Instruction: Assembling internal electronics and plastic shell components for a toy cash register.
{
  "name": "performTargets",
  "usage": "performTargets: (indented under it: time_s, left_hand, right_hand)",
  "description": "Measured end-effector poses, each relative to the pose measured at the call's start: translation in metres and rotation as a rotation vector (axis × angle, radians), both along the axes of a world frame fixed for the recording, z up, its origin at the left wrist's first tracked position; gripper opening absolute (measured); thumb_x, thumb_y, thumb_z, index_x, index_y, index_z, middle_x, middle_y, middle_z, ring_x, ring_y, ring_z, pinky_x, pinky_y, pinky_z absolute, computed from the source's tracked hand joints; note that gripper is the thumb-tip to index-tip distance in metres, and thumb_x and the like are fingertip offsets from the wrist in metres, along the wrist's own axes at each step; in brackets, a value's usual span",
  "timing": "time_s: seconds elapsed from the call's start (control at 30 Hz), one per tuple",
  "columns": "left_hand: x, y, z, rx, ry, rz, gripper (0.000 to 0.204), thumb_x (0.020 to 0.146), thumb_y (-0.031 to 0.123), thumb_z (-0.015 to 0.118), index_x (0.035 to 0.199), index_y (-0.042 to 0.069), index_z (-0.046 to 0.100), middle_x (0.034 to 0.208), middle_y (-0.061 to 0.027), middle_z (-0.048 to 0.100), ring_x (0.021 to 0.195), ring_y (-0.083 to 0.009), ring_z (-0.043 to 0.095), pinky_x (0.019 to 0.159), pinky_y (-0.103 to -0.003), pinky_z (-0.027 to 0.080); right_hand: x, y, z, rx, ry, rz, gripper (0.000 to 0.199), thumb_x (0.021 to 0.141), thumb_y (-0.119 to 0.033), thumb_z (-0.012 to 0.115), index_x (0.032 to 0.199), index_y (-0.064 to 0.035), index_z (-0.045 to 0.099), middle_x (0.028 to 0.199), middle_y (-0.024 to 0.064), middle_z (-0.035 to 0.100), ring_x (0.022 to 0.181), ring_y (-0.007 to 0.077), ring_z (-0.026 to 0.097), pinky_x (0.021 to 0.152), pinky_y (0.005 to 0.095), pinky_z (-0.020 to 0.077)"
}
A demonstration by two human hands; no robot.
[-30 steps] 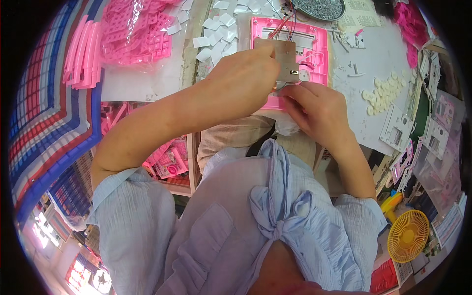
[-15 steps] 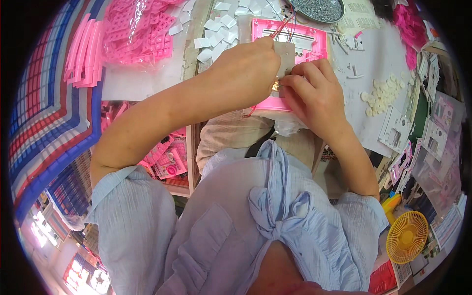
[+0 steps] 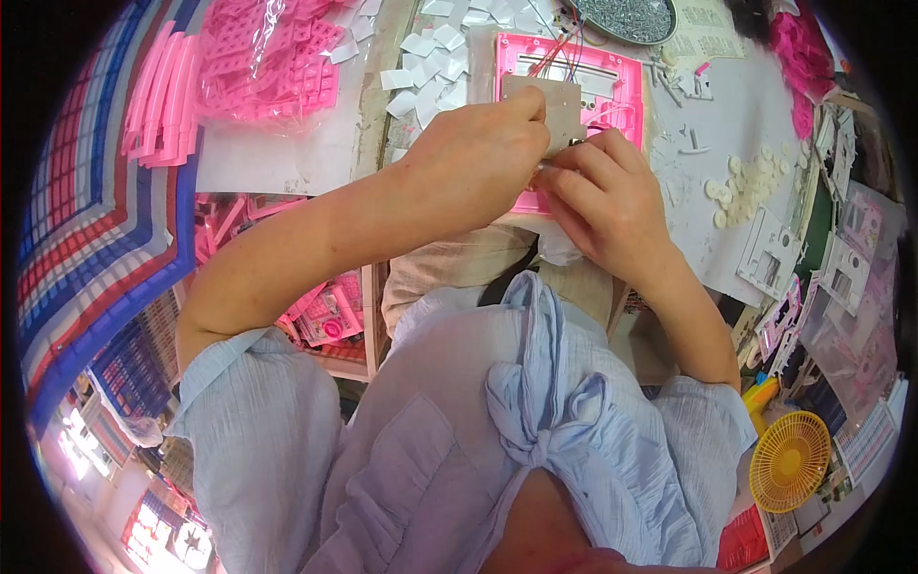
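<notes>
A pink plastic housing lies open on the table in front of me, with silvery strips inside. Over its near part a flat tan board is held tilted, and thin red and dark wires rise behind it. My left hand is closed on the board's left side, knuckles up. Close beside it, my right hand has its fingers bent and pinched at the board's lower edge. A small shiny piece shows between the two hands; the fingertips hide most of it.
White square pieces and a bag of pink plastic parts lie to the left. A round tray of screws stands at the back. On the right are white round pieces and white panels. A yellow fan sits lower right.
The board has turned and shows more of its flat face. The housing has shifted slightly right. Both hands stay close together at the board, the right fingers drawn a little lower.
</notes>
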State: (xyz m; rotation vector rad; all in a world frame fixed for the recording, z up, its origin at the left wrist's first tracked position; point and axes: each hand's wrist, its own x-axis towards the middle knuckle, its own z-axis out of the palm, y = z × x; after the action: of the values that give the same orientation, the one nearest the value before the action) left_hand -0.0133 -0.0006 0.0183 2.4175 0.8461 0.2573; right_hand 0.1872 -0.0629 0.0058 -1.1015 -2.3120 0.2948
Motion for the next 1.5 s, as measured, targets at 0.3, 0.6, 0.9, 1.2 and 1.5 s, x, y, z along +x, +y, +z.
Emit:
performTargets:
  time_s: [0.3, 0.6, 0.9, 1.2, 1.5]
  left_hand:
    - [-0.003, 0.0, 0.0, 0.055, -0.023, -0.014, 0.019, 0.074, -0.003, 0.071, 0.092, -0.005, 0.067, 0.105, -0.0156, 0.059, 0.085, -0.0327, 0.069, 0.069, -0.039, 0.06]
    - [-0.005, -0.002, 0.0, 0.083, -0.009, -0.026, 0.01, 0.073, -0.003, 0.068, 0.083, -0.002, 0.067, 0.098, -0.0125, 0.061, 0.085, -0.0272, 0.068, 0.066, -0.036, 0.06]
    - [-0.006, 0.0, -0.008, -0.015, -0.057, 0.039, 0.008, 0.086, 0.006, 0.068, 0.09, 0.001, 0.063, 0.105, -0.0103, 0.058, 0.078, -0.0308, 0.065, 0.067, -0.041, 0.053]
    - [-0.041, 0.035, 0.032, 0.335, -0.391, 0.446, 0.026, 0.082, 0.021, 0.077, 0.103, 0.006, 0.071, 0.108, -0.0132, 0.064, 0.086, -0.0296, 0.065, 0.074, -0.04, 0.052]
    - [-0.051, -0.088, -0.019, -0.206, -0.158, 0.334, 0.022, 0.086, 0.019, 0.077, 0.093, 0.003, 0.065, 0.099, -0.012, 0.062, 0.086, -0.0272, 0.061, 0.076, -0.038, 0.049]
  right_hand:
    - [-0.003, -0.004, 0.0, -0.039, 0.004, 0.055, 0.02, 0.072, -0.013, 0.078, 0.09, -0.0067, 0.073, 0.089, 0.0036, 0.062, 0.082, 0.024, 0.057, 0.066, 0.0372, 0.0484]
    - [-0.001, -0.003, 0.001, -0.051, 0.039, 0.062, 0.026, 0.072, -0.015, 0.077, 0.097, -0.0081, 0.073, 0.087, 0.0036, 0.062, 0.079, 0.0252, 0.057, 0.066, 0.0371, 0.0485]
    - [-0.003, -0.007, 0.002, -0.097, -0.088, 0.069, 0.028, 0.075, -0.018, 0.077, 0.102, -0.0089, 0.073, 0.095, 0.0032, 0.061, 0.089, 0.0251, 0.056, 0.072, 0.0394, 0.0483]
    - [-0.001, -0.011, 0.011, -0.147, -0.089, 0.045, 0.028, 0.078, -0.018, 0.077, 0.104, -0.0077, 0.073, 0.093, 0.0042, 0.061, 0.09, 0.0256, 0.057, 0.075, 0.0389, 0.0496]
    - [-0.003, -0.003, 0.003, -0.045, -0.015, 0.057, 0.03, 0.078, -0.016, 0.078, 0.105, -0.0051, 0.073, 0.091, 0.0048, 0.064, 0.085, 0.0246, 0.06, 0.071, 0.0348, 0.0512]
